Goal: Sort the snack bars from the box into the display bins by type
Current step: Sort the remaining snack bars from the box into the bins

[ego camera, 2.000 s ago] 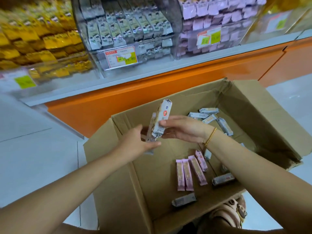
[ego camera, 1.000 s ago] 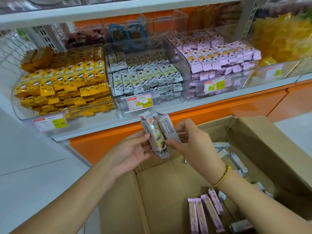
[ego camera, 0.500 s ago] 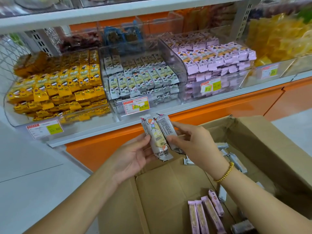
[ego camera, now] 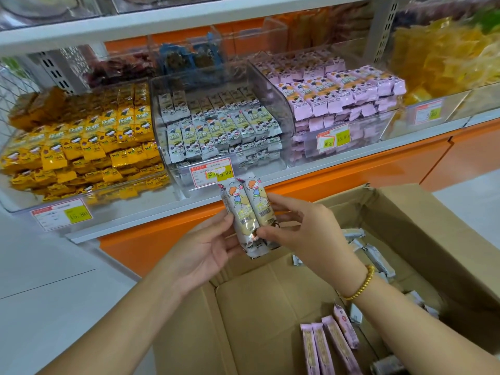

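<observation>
Two grey-white snack bars [ego camera: 247, 212] with a cartoon child on the wrapper stand upright side by side above the cardboard box [ego camera: 270, 307]. My left hand [ego camera: 205, 247] holds them from the left, and my right hand [ego camera: 300, 228] pinches them from the right. Straight behind them is the clear bin of matching grey-white bars [ego camera: 219, 125]. A bin of yellow bars [ego camera: 81, 142] stands to its left and a bin of pink bars [ego camera: 332, 87] to its right. Inside the box lie several pink bars [ego camera: 328, 342] and grey bars [ego camera: 376, 255].
An orange shelf base [ego camera: 351, 169] runs below the bins. Price tags [ego camera: 211, 171] hang on the bin fronts. A bin of loose yellow sweets [ego camera: 446, 58] fills the far right. A white shelf [ego camera: 162, 23] runs overhead. Pale floor tiles [ego camera: 40, 293] lie at the left.
Both hands have lifted the two grey-white bars out of the box toward the bins. The right bar has been turned face-forward, so both now stand side by side.
</observation>
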Available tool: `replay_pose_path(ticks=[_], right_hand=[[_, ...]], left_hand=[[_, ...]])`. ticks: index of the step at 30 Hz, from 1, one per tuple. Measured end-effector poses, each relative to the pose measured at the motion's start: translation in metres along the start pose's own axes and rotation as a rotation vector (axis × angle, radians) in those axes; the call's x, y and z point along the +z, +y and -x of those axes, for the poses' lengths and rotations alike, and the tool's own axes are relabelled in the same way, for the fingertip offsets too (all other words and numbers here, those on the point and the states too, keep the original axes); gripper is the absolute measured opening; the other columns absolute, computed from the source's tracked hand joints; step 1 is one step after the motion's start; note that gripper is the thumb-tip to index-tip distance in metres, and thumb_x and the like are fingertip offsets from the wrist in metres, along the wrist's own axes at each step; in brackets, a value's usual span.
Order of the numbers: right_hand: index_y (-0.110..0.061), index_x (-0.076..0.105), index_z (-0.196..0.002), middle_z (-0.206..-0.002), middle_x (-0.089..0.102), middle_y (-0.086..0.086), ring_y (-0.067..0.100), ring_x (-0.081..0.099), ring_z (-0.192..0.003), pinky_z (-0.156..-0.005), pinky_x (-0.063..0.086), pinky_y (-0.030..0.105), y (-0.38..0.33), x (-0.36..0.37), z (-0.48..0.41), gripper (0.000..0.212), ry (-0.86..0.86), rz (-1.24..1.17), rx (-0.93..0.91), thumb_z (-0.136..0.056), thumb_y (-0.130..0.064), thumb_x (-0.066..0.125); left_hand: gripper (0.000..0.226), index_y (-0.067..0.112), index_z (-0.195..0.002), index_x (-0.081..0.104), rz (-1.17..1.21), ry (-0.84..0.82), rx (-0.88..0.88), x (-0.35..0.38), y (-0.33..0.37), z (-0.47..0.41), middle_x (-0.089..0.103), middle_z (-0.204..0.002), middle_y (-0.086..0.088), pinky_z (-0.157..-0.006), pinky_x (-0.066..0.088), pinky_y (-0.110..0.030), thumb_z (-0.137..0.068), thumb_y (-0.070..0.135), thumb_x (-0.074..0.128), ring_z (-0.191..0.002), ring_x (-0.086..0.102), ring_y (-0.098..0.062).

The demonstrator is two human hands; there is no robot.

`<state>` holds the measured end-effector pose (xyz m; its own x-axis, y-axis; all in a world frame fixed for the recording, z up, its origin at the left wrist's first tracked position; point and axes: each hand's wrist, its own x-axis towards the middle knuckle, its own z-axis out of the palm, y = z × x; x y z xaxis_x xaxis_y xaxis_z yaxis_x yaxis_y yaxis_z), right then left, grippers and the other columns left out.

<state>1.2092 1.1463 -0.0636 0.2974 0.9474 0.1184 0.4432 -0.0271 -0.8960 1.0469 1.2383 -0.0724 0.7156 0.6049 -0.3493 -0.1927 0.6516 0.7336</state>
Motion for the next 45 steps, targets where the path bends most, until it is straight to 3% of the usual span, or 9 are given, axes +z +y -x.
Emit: replay_pose_path(ticks=[6,15,19,22,27,31,36,40,45], right_hand=[[-0.038,0.056,-0.122,-0.101,0.067,-0.012,0.008,0.063,-0.091,-0.077,0.057,0.032,0.003,0.005,0.003,0.039,0.139,-0.070,-0.087,-0.087,-0.023,0.065],[-0.028,0.042,-0.139,-0.107,0.043,-0.013,0.000,0.046,-0.096,-0.076,0.037,0.003,-0.035,0.027,-0.047,0.074,0.181,0.135,-0.168,-0.072,-0.036,0.072],[-0.016,0.039,-0.141,-0.111,0.048,0.002,0.017,0.047,-0.104,-0.068,0.032,0.019,-0.055,0.012,-0.132,0.073,0.236,0.370,-0.160,-0.077,-0.035,0.070],[-0.009,0.054,-0.122,-0.103,0.060,0.008,0.021,0.055,-0.097,-0.065,0.034,0.024,-0.064,0.019,-0.209,0.057,0.203,0.472,-0.096,-0.077,-0.039,0.071],[-0.003,0.056,-0.076,-0.074,0.058,0.006,0.027,0.063,-0.084,-0.057,0.043,0.028,-0.066,0.047,-0.280,0.042,-0.004,0.595,0.102,-0.085,-0.042,0.068],[0.002,0.054,-0.120,-0.118,0.061,0.017,0.030,0.058,-0.110,-0.087,0.048,0.035,-0.068,0.060,-0.302,0.061,-0.034,0.585,0.099,-0.089,-0.051,0.058],[-0.001,0.054,-0.127,-0.127,0.059,0.014,0.028,0.057,-0.114,-0.094,0.048,0.034,-0.060,0.061,-0.295,0.057,-0.001,0.415,0.052,-0.089,-0.042,0.063],[-0.002,0.067,-0.093,-0.092,0.068,0.004,0.017,0.063,-0.084,-0.078,0.050,0.023,-0.058,0.030,-0.245,0.021,0.079,0.326,-0.113,-0.092,-0.023,0.060],[0.000,0.058,-0.064,-0.054,0.050,0.003,0.005,0.044,-0.049,-0.050,0.032,0.013,-0.038,-0.022,-0.133,0.037,-0.059,0.374,-0.285,-0.090,-0.026,0.065]], left_hand=[[0.034,0.007,-0.113,0.064,-0.153,-0.015,0.029,0.006,0.015,0.004,0.070,-0.106,-0.017,-0.068,0.059,-0.031,-0.082,0.014,0.052,-0.085,0.070,-0.024],[0.033,0.009,-0.117,0.060,-0.320,0.131,0.311,0.024,0.060,0.000,0.073,-0.103,-0.008,-0.074,0.057,-0.022,-0.085,0.011,0.056,-0.090,0.070,-0.016],[0.026,0.017,-0.119,0.063,-1.230,0.540,0.660,0.004,0.085,-0.006,0.065,-0.104,0.016,-0.085,0.045,-0.015,-0.094,0.017,0.055,-0.100,0.062,-0.004],[0.032,0.014,-0.124,0.061,-1.618,0.595,0.669,-0.013,0.087,-0.008,0.063,-0.121,0.001,-0.084,0.034,-0.017,-0.093,0.017,0.055,-0.110,0.057,-0.017],[0.039,0.014,-0.133,0.053,-1.671,0.541,0.623,-0.020,0.080,-0.011,0.052,-0.136,-0.001,-0.102,0.030,-0.021,-0.095,0.021,0.050,-0.125,0.047,-0.017],[0.044,0.019,-0.141,0.043,-1.677,0.503,0.627,-0.027,0.076,-0.008,0.041,-0.145,0.006,-0.105,0.020,-0.013,-0.097,0.023,0.046,-0.133,0.035,-0.008],[0.049,0.020,-0.146,0.034,-1.694,0.499,0.622,-0.027,0.069,-0.005,0.031,-0.150,0.009,-0.105,0.014,-0.009,-0.098,0.025,0.045,-0.137,0.027,-0.006],[0.032,0.018,-0.127,0.055,-1.671,0.456,0.710,-0.022,0.058,-0.001,0.051,-0.131,0.004,-0.091,0.015,-0.005,-0.097,0.026,0.048,-0.127,0.036,-0.009],[0.009,0.014,-0.094,0.063,-1.701,0.465,0.758,-0.019,0.033,-0.003,0.058,-0.099,0.001,-0.092,0.029,-0.020,-0.092,0.019,0.057,-0.107,0.047,-0.018]])
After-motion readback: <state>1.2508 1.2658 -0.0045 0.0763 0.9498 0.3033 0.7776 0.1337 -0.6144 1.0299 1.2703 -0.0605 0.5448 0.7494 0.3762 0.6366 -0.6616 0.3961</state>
